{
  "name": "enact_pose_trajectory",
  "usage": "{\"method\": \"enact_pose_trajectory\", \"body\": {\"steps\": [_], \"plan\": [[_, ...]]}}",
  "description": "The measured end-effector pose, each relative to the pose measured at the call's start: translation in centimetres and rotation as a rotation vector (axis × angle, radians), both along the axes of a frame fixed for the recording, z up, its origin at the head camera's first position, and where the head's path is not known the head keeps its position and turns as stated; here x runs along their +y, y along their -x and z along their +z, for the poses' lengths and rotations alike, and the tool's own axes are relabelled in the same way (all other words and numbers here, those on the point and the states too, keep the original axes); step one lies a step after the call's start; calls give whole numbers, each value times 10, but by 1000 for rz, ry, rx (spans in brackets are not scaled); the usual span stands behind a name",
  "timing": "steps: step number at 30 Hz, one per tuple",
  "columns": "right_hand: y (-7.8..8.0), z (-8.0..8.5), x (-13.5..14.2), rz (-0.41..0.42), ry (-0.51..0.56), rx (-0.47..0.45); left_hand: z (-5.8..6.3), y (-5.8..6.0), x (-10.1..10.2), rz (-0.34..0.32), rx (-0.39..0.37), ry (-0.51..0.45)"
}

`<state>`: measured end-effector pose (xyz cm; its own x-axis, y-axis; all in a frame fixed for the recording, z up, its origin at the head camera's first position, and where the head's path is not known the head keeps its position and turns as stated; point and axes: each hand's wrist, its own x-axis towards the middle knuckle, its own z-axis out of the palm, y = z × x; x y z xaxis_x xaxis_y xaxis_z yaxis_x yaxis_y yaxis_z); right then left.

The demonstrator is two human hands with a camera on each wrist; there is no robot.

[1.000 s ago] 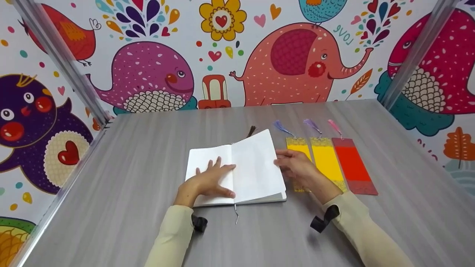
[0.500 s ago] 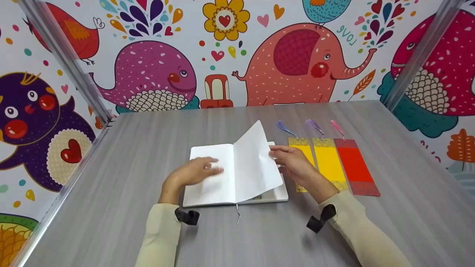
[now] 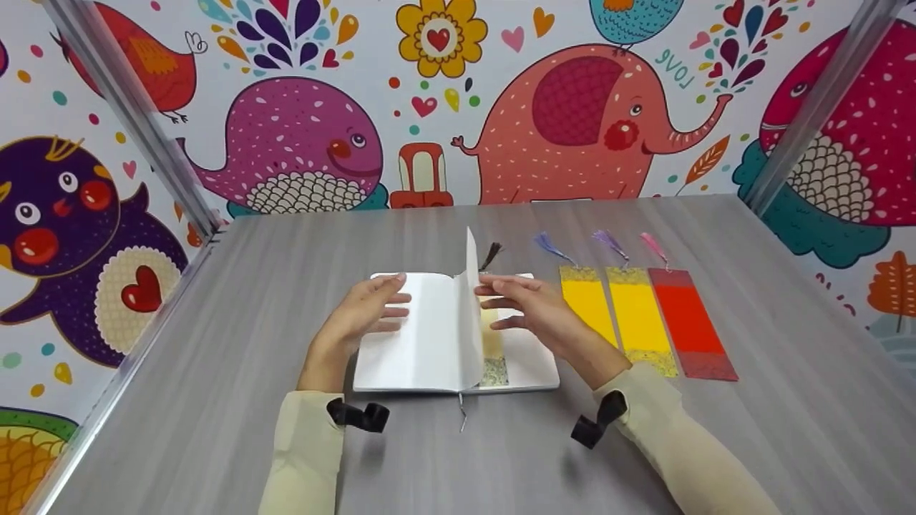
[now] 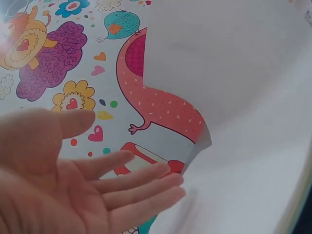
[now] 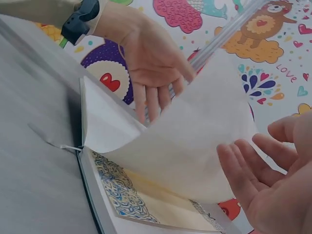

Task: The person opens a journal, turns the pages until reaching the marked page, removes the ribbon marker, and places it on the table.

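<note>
An open notebook lies on the table, with one white page standing nearly upright at its middle. The straight fingers of my right hand touch that page from the right side. Over the left-hand page hovers my left hand, fingers spread and holding nothing. Under the raised page a pale yellow bookmark with patterned ends lies on the right-hand page; its dark tassel sticks out past the top edge. In the left wrist view the raised page curves beside my palm.
Two yellow bookmarks and a red bookmark lie in a row to the right of the notebook, tassels pointing away from me. A thin ribbon hangs from the notebook's spine. A wall with cartoon animals rises behind the table.
The page has swung up from the right side to nearly upright, uncovering the bookmark. My right hand has moved left with it, while my left hand has lifted away from the spine leftward.
</note>
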<state>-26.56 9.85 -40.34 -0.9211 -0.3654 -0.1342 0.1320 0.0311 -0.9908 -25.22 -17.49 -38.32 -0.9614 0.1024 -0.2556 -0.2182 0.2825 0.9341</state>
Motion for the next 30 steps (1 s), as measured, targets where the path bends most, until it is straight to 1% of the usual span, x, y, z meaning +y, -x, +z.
{"method": "enact_pose_trajectory", "body": {"steps": [4, 7, 11, 15, 17, 20, 24, 27, 30], "plan": [[-3, -3, -10, 66, -51, 91, 1, 0, 0, 2, -26, -77], [-7, -5, -18, 94, -136, 154, 3, 0, 1, 3, -34, -106], [-15, -7, -28, 118, -259, 221, 5, -2, 3, -5, -22, -113], [-23, -11, -38, 180, -305, 327, 5, -3, 3, -21, 5, -114], [-27, -12, -41, 208, -339, 379, 5, -3, 3, -16, 7, -106], [-32, -14, -45, 229, -408, 442, 5, -3, 4, 17, 7, -79], [-37, -16, -49, 243, -446, 468, 5, -2, 5, 53, 15, -26], [-39, -16, -51, 268, -468, 497, 4, -3, 3, 80, 28, 43], [-40, -16, -51, 306, -500, 539, 3, -5, 0, 116, 43, 141]]}}
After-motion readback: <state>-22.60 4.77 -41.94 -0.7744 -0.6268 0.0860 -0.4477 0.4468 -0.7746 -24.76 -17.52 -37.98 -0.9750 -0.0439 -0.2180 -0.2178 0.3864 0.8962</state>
